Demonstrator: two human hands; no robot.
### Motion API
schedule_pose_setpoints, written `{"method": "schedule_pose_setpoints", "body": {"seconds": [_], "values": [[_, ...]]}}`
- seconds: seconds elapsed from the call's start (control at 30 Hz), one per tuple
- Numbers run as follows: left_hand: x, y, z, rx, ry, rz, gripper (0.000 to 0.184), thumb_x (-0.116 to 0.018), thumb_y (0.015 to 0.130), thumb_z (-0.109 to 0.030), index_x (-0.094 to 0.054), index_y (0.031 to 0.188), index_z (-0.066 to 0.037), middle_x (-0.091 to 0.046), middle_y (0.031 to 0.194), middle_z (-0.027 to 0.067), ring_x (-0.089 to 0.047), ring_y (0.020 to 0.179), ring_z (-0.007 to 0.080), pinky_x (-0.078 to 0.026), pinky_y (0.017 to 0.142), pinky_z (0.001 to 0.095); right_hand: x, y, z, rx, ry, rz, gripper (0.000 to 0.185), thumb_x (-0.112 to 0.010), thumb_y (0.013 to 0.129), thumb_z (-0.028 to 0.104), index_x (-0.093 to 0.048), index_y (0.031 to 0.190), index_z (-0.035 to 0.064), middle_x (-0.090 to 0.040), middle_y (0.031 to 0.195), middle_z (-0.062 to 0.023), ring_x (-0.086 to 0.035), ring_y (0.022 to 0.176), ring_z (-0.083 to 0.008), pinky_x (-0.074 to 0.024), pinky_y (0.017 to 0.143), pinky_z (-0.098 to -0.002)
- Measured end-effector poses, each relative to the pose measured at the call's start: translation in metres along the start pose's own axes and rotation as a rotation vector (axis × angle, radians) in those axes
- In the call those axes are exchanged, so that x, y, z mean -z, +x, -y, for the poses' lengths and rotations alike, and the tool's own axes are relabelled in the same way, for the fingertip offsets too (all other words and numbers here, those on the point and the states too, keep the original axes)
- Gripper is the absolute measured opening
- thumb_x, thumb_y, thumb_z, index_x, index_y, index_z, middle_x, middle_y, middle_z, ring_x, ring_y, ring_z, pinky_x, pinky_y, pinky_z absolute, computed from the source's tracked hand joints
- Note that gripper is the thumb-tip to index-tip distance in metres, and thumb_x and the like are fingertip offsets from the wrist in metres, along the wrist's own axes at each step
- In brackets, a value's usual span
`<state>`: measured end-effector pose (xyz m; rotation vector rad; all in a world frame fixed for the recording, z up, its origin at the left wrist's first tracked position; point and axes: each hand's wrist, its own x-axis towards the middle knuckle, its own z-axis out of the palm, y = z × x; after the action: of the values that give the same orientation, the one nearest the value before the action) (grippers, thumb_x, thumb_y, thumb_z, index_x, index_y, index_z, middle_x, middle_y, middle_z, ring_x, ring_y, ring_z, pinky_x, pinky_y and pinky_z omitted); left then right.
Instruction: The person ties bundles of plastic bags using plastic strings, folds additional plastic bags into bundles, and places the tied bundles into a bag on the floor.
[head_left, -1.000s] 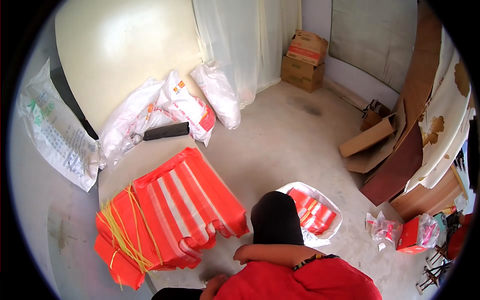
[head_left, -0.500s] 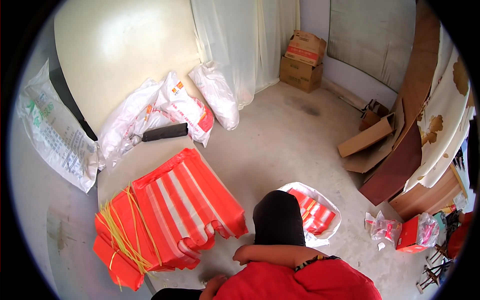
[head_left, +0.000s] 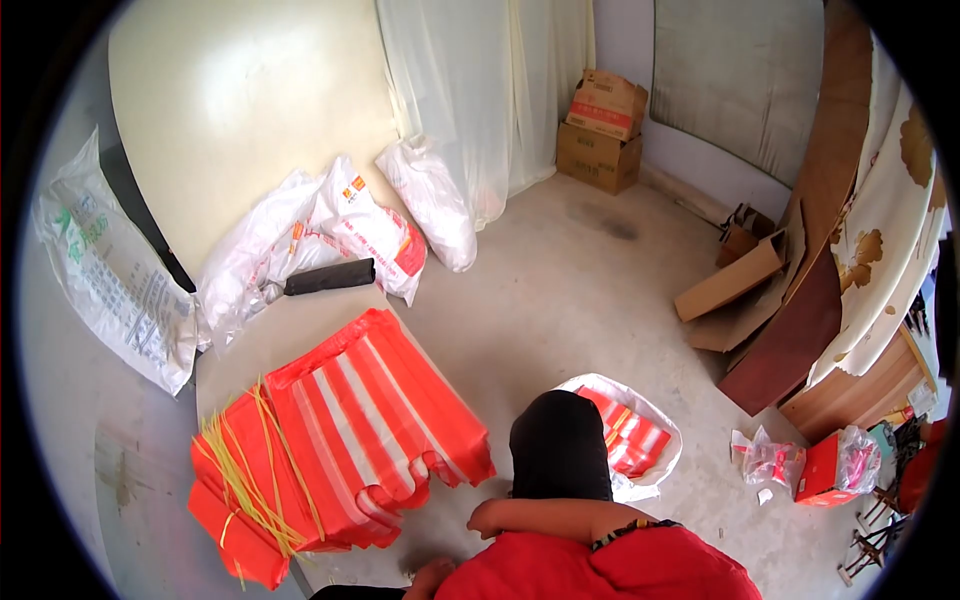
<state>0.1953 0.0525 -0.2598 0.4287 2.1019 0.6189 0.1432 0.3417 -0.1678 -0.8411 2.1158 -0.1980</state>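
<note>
My right hand point(head_left: 487, 518) rests in front of my red top, with the bare forearm lying across it. Its fingers are turned under and do not show. Of my left hand point(head_left: 430, 578), only a part appears at the bottom edge, low by my body, with its fingers hidden. Nearest to both is a stack of red-and-white striped plastic bags point(head_left: 370, 400) on a low table, its cut-out edge toward me. Yellow tie strips point(head_left: 250, 470) lie across the red plastic at its left end.
A white sack point(head_left: 672, 428) holding striped bags stands on the floor by my knee. White sacks point(head_left: 440, 205) and a black roll point(head_left: 330, 277) lie beyond the table point(head_left: 240, 345). Cardboard boxes point(head_left: 598, 155) are stacked at the back; a red box point(head_left: 822, 468) sits at right.
The whole view has shifted slightly, so most things sit a little lower in the picture. My hands and the bag stack keep nearly the same places.
</note>
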Motion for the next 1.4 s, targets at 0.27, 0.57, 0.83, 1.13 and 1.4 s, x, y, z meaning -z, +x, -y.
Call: {"method": "schedule_pose_setpoints", "body": {"seconds": [0.27, 0.57, 0.83, 1.13, 1.4], "values": [[0.007, -0.014, -0.016, 0.041, -0.008, 0.017, 0.039, -0.051, 0.101, -0.037, -0.066, 0.115, -0.003, -0.070, 0.114, 0.0193, -0.065, 0.108, 0.0325, -0.051, 0.095, 0.0439, -0.017, 0.013, -0.015, 0.018, -0.017, -0.047, 0.046, -0.069, 0.088, 0.031, -0.066, 0.128, 0.0093, -0.072, 0.119, -0.0178, -0.067, 0.114, -0.0377, -0.0533, 0.096, -0.0506], [0.014, -0.046, -0.042, -0.048, -0.128, -0.132, 0.038, -0.049, 0.096, -0.041, -0.065, 0.104, -0.008, -0.068, 0.110, 0.0242, -0.064, 0.105, 0.0463, -0.051, 0.090, 0.0501, -0.016, 0.015, -0.018, 0.033, -0.011, -0.042, 0.048, -0.069, 0.089, 0.033, -0.066, 0.131, 0.0096, -0.071, 0.122, -0.0177, -0.066, 0.116, -0.0374, -0.0527, 0.097, -0.0499], [0.004, -0.021, -0.018, 0.014, -0.030, -0.069, 0.038, -0.048, 0.096, -0.040, -0.065, 0.105, -0.007, -0.068, 0.112, 0.0253, -0.063, 0.107, 0.0482, -0.051, 0.091, 0.0515, -0.011, 0.023, -0.018, 0.033, -0.013, 0.020, 0.050, -0.069, 0.090, 0.033, -0.064, 0.133, 0.0092, -0.070, 0.126, -0.0174, -0.065, 0.119, -0.0371, -0.0522, 0.098, -0.0501], [0.007, -0.028, -0.022, -0.032, -0.007, -0.117, 0.043, -0.049, 0.096, -0.042, -0.065, 0.112, -0.006, -0.067, 0.118, 0.0258, -0.063, 0.112, 0.0473, -0.051, 0.094, 0.0501, -0.017, 0.032, -0.023, 0.046, -0.020, 0.025, 0.051, -0.068, 0.090, 0.032, -0.064, 0.135, 0.0098, -0.070, 0.127, -0.0172, -0.065, 0.120, -0.0371, -0.0521, 0.099, -0.0497], [0.007, -0.029, -0.023, -0.007, -0.037, -0.104, 0.041, -0.050, 0.096, -0.043, -0.065, 0.111, -0.009, -0.067, 0.117, 0.0241, -0.062, 0.112, 0.0465, -0.051, 0.094, 0.0493, -0.004, 0.012, -0.011, 0.032, 0.004, -0.001, 0.049, -0.068, 0.089, 0.032, -0.065, 0.133, 0.0099, -0.071, 0.124, -0.0171, -0.066, 0.116, -0.0369, -0.0527, 0.097, -0.0502]]}}
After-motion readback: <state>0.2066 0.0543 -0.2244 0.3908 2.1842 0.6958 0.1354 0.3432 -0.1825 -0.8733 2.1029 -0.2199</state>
